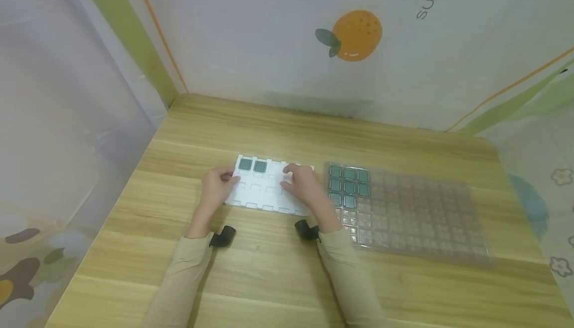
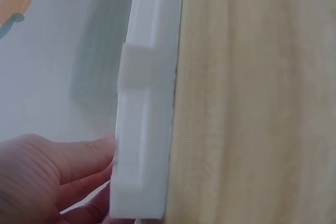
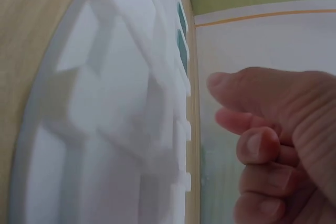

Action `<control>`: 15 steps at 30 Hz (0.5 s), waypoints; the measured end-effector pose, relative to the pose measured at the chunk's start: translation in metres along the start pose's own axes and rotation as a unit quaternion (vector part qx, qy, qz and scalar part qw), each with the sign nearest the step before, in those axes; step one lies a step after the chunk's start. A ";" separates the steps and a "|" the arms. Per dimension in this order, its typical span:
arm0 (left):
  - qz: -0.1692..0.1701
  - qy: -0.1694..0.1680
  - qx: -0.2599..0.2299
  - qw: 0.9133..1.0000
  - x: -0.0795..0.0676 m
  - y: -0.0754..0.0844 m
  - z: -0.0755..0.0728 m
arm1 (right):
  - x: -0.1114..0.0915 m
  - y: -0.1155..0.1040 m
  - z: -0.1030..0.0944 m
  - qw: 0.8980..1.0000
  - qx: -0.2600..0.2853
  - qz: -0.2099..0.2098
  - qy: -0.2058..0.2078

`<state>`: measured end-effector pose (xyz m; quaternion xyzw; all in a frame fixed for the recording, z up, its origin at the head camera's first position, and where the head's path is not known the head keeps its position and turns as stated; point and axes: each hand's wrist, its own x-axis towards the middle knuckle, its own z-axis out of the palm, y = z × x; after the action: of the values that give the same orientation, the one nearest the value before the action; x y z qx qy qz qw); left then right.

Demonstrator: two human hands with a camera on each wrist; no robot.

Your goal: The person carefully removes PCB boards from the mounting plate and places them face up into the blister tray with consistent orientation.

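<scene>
A white compartment tray (image 1: 251,199) lies on the table, with two green square chips (image 1: 260,166) side by side in its far-left pockets. Its left edge is pinched by my left hand (image 1: 214,187); in the left wrist view that hand (image 2: 58,177) has its thumb against the tray wall (image 2: 142,129). Over the tray's right part is my right hand (image 1: 303,183), thumb and forefinger apart. The right wrist view shows this hand (image 3: 278,129) with its other fingers loosely curled and nothing visible between the tips.
To the right lies a clear plastic tray (image 1: 421,213) of many small pockets. Several green chips (image 1: 349,187) fill its far-left corner. Wood-grain table (image 1: 260,278) surrounds both trays, and a printed curtain (image 1: 251,44) hangs behind.
</scene>
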<state>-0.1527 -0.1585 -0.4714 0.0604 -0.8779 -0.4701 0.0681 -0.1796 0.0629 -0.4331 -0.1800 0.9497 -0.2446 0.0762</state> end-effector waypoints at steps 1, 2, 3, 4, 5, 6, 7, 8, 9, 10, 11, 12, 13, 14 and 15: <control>0.001 -0.001 -0.001 1.000 0.000 0.000 0.000 | 0.001 -0.002 0.000 1.000 0.000 -0.001 0.000; 0.001 -0.001 -0.002 1.000 0.000 0.000 0.000 | 0.003 -0.003 0.001 1.000 0.002 -0.002 0.000; 0.002 -0.001 -0.002 1.000 0.000 0.000 0.000 | 0.005 -0.004 0.002 1.000 0.003 -0.004 0.000; 0.003 -0.001 -0.003 1.000 0.000 0.000 0.000 | 0.006 -0.006 0.002 1.000 0.003 -0.006 0.002; 0.004 0.000 -0.003 1.000 0.000 0.000 0.000 | 0.008 -0.007 0.003 1.000 0.001 -0.010 0.003; 0.004 0.000 -0.003 1.000 0.000 0.000 0.000 | 0.010 -0.008 0.004 1.000 -0.001 -0.014 0.006; 0.004 0.000 -0.004 1.000 0.000 0.000 0.000 | 0.012 -0.009 0.004 1.000 -0.001 -0.016 0.008; 0.005 0.001 -0.003 1.000 0.000 -0.001 0.000 | 0.013 -0.011 0.005 1.000 0.000 -0.016 0.009; 0.005 0.001 -0.002 1.000 0.000 -0.001 0.000 | 0.015 -0.012 0.006 1.000 -0.001 -0.016 0.009; 0.005 0.001 -0.002 1.000 0.000 -0.001 0.000 | 0.016 -0.013 0.006 1.000 -0.002 -0.016 0.008; 0.005 0.001 -0.001 1.000 0.000 -0.001 0.000 | 0.018 -0.014 0.007 1.000 -0.002 -0.016 0.007; 0.005 0.001 -0.001 1.000 0.000 -0.001 0.000 | 0.020 -0.015 0.007 1.000 -0.002 -0.015 0.005; 0.004 0.001 -0.002 1.000 0.000 -0.001 0.000 | 0.021 -0.016 0.008 1.000 -0.004 -0.015 0.003; 0.005 0.001 -0.001 1.000 0.000 -0.001 0.000 | 0.022 -0.017 0.008 1.000 -0.006 -0.016 0.002; 0.004 0.001 -0.002 1.000 0.000 -0.001 0.000 | 0.023 -0.018 0.008 1.000 -0.009 -0.019 0.000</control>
<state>-0.1531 -0.1588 -0.4723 0.0572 -0.8773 -0.4712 0.0715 -0.1937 0.0357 -0.4326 -0.1982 0.9484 -0.2374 0.0698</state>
